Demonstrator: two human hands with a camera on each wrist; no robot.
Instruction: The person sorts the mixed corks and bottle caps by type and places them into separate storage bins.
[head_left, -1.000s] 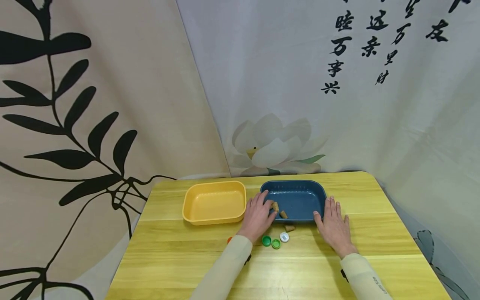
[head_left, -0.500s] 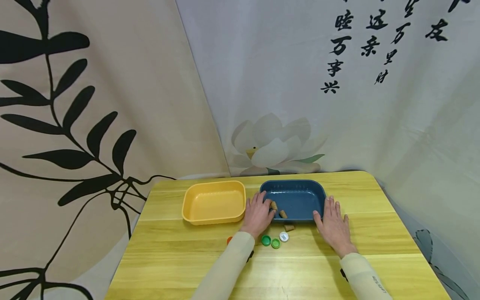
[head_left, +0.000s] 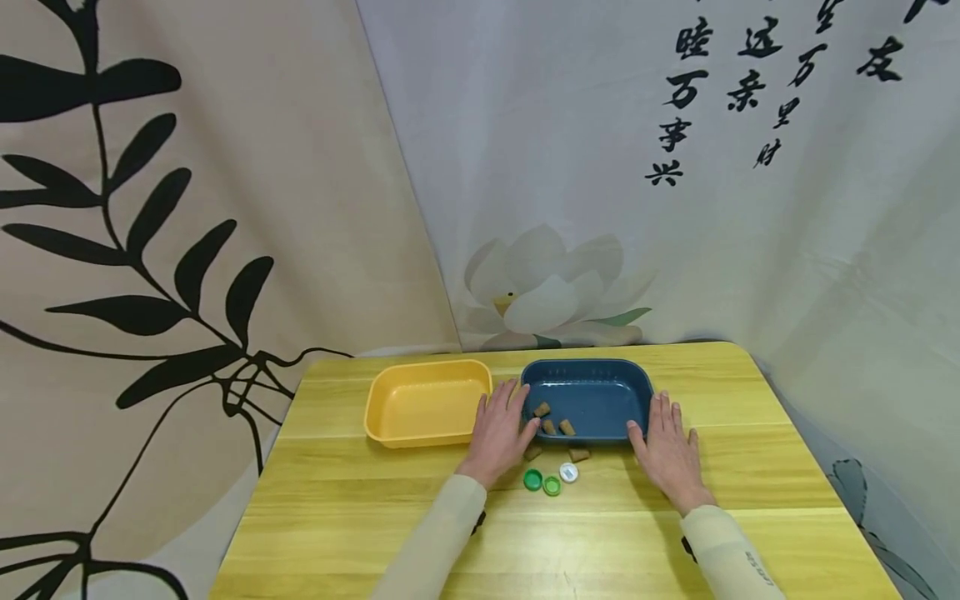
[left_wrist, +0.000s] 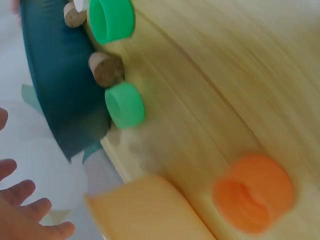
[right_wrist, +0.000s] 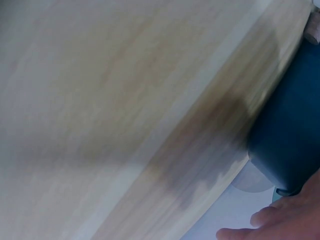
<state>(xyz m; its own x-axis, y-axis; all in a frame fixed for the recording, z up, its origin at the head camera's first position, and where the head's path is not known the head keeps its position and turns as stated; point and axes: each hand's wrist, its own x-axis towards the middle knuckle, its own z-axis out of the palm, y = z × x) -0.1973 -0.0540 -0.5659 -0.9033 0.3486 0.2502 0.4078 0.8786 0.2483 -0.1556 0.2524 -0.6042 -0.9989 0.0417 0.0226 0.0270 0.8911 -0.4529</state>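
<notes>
My left hand [head_left: 497,433] hovers between the yellow tray [head_left: 429,365] and the blue tray [head_left: 587,365], fingers spread and holding nothing, thumb near the blue tray's left front corner. Three corks lie in the blue tray, one cork [head_left: 567,427] right of the others. My right hand [head_left: 667,457] rests against that tray's right side with its fingers extended. On the table before the blue tray are two more corks [head_left: 579,455], a green bottle cap [head_left: 532,479], a lighter green cap [head_left: 552,485] and a white cap [head_left: 568,472].
An orange bottle cap [left_wrist: 252,194] lies on the table near the yellow tray in the left wrist view; my left arm hides it in the head view. Behind the wooden table [head_left: 600,550] hang printed cloths [head_left: 750,250].
My left hand has let go of a cork inside the blue tray and drawn back leftward. Another cork on the table has come into view. The right hand has stayed put.
</notes>
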